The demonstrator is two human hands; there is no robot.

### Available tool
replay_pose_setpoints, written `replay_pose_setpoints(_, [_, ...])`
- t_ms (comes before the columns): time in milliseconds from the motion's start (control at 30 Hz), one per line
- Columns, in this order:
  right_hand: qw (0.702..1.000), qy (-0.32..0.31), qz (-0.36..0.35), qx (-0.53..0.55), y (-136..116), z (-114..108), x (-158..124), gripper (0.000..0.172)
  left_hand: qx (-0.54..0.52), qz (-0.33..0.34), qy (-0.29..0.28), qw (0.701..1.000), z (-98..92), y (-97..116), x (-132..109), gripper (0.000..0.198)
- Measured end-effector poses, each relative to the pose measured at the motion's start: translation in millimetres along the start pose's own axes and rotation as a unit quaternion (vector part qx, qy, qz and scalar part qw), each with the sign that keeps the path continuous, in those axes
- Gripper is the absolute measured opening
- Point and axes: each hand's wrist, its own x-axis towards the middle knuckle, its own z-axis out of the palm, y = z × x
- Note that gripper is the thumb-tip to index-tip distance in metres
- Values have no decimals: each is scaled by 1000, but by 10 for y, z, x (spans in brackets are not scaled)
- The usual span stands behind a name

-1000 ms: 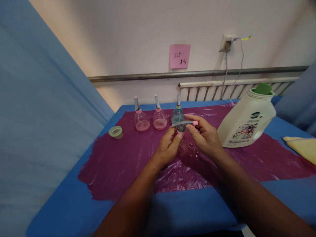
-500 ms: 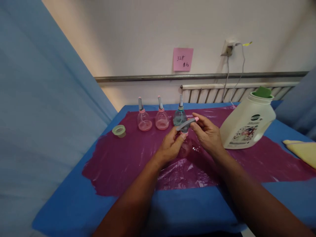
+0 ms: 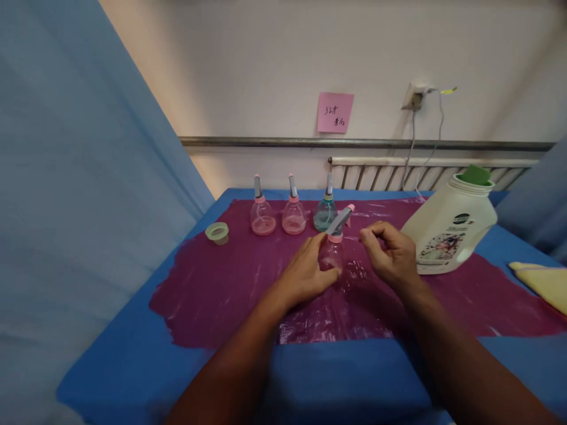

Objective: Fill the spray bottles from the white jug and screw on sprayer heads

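A clear pink spray bottle (image 3: 332, 254) with a grey trigger head stands on the purple plastic sheet. My left hand (image 3: 306, 270) is wrapped round its body, with the thumb at the near side. To the right of the bottle, my right hand (image 3: 392, 254) hovers apart from it, fingers curled in and nothing visible in them. Behind stand two pink spray bottles (image 3: 263, 218) (image 3: 293, 217) with pink liquid low inside, and a blue-green spray bottle (image 3: 325, 215).
A large white jug (image 3: 452, 230) with a green piece in its mouth leans at the right. A pale green cup-like cap (image 3: 217, 232) lies at the left. The purple sheet (image 3: 212, 295) covers much of the blue table cover (image 3: 133, 360). A yellow cloth (image 3: 543, 283) rests far right.
My right hand has let go of the trigger head and drawn back to the right, its fingers curling. My left hand has slid down from the neck to the bottle's body.
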Motion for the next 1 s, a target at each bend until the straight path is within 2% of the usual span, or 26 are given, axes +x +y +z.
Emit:
replay_pose_setpoints(100, [996,-84,-10,8,-70,59,-40,17,52,-30,32,998,27,-16,13,75])
replay_pose_setpoints(200, [994,-109,15,-4,-145,206,-87,46,93,0,69,993,56,-22,2,72])
replay_pose_setpoints(233, [994,-109,22,-11,-163,253,-100,50,110,16,75,991,72,-24,-11,73])
replay_pose_setpoints(433, [995,-80,56,-35,-190,396,-144,45,179,64,91,978,193,-16,-99,77])
replay_pose_setpoints(600, [994,-82,35,-58,-168,389,-105,31,196,67,97,974,259,-21,-120,72])
replay_pose_setpoints(733, [991,-63,28,-111,72,265,155,34,178,68,77,979,268,-5,-150,85])
replay_pose_setpoints(867, [975,-35,124,-179,518,196,506,47,163,83,74,980,246,51,-166,74])
replay_pose_setpoints(1000, [959,2,185,-216,930,298,721,49,169,89,60,980,212,56,-160,65])
